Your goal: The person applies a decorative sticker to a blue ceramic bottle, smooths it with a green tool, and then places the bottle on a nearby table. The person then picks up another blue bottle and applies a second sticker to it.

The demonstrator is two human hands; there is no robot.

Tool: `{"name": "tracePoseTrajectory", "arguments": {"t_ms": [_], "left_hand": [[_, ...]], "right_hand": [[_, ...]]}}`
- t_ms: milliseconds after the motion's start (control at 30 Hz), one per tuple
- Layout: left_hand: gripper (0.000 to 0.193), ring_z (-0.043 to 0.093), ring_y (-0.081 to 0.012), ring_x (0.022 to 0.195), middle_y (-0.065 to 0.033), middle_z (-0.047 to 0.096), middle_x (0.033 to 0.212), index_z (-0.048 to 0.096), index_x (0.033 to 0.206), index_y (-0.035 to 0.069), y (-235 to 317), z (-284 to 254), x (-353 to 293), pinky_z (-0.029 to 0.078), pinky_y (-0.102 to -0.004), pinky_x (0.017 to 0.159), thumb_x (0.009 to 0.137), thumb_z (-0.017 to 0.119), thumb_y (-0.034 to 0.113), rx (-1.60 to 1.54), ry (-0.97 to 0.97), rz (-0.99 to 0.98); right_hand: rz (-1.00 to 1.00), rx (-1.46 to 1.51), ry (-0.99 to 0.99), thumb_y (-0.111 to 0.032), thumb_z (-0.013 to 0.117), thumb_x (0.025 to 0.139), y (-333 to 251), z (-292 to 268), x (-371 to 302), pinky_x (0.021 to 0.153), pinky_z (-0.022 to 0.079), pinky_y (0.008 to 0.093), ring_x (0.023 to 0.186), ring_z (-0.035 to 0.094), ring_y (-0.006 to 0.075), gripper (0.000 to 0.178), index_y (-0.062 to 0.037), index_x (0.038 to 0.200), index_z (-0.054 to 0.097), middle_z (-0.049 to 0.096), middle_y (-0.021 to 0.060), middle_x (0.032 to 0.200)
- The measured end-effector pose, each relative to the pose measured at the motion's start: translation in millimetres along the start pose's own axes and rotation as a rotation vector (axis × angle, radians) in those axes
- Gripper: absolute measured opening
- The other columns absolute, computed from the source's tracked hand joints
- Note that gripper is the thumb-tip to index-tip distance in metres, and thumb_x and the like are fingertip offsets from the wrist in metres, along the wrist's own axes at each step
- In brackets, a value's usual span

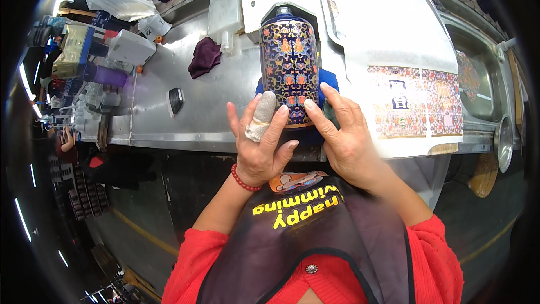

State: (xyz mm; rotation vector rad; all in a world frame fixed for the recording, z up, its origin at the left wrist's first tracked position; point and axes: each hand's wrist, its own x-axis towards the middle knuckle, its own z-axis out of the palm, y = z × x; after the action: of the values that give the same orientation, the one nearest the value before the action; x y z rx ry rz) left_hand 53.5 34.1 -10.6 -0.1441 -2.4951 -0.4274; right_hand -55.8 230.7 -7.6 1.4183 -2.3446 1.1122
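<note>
A dark blue bottle with a colourful floral and gold pattern lies with its neck pointing away from me, on a blue cloth. At its lower left side is my left hand, fingers spread, the index fingertip against the patterned surface. One finger of that hand wears a grey cloth finger cover fastened with a band. My right hand is open at the lower right of the bottle, with a fingertip on its edge. To the right lies a printed decal sheet with a matching floral pattern.
White paper partly covers a tray behind the decals. A dark purple cloth, a small black object and a clear plastic container are on the metal worktop. A metal sink is at the right; boxes crowd the far left.
</note>
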Motion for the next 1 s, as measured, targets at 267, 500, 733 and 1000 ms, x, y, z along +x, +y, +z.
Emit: {"name": "tracePoseTrajectory", "arguments": {"t_ms": [267, 500, 733, 1000], "left_hand": [[0.070, 0.046, -0.0433, 0.138, -0.0243, 0.057, 0.143, 0.058, 0.142, 0.000, -3, -4, 8, 0.006, -0.0631, 0.122, 0.098, 0.060, 0.054, -0.129, 0.023, -0.030], [0.084, 0.044, -0.0456, 0.139, -0.0246, 0.054, 0.146, 0.052, 0.148, -0.001, -7, -6, 26, 0.005, -0.0617, 0.122, 0.099, 0.048, 0.067, -0.084, -0.030, -0.029], [0.089, 0.041, -0.0453, 0.140, -0.0248, 0.052, 0.148, 0.051, 0.148, -0.002, -7, -8, 42, 0.005, -0.0608, 0.122, 0.099, 0.041, 0.071, -0.045, -0.090, -0.017], [0.091, 0.037, -0.0462, 0.142, -0.0257, 0.051, 0.148, 0.044, 0.153, -0.002, -16, -5, 62, 0.004, -0.0632, 0.121, 0.098, 0.044, 0.071, -0.060, -0.102, -0.037]], "right_hand": [[0.023, 0.041, 0.017, 0.003, 0.064, 0.079, 1, -2, 8, 0.095, 0.045, 0.0443, 0.120, 0.052, 0.0368, 0.068, -0.0128, 0.145, 0.057, 0.047, 0.0201, 0.145], [-0.019, 0.054, 0.041, 0.005, 0.063, 0.077, 7, -7, 21, 0.095, 0.045, 0.0452, 0.123, 0.052, 0.0370, 0.070, -0.0128, 0.145, 0.057, 0.048, 0.0190, 0.144], [-0.005, 0.059, 0.012, 0.006, 0.061, 0.076, 12, -8, 35, 0.099, 0.045, 0.0480, 0.124, 0.051, 0.0385, 0.073, -0.0101, 0.147, 0.054, 0.048, 0.0192, 0.144], [0.049, 0.064, 0.002, 0.006, 0.059, 0.076, 19, -8, 48, 0.100, 0.045, 0.0490, 0.125, 0.050, 0.0408, 0.075, -0.0095, 0.149, 0.052, 0.045, 0.0200, 0.148]]}}
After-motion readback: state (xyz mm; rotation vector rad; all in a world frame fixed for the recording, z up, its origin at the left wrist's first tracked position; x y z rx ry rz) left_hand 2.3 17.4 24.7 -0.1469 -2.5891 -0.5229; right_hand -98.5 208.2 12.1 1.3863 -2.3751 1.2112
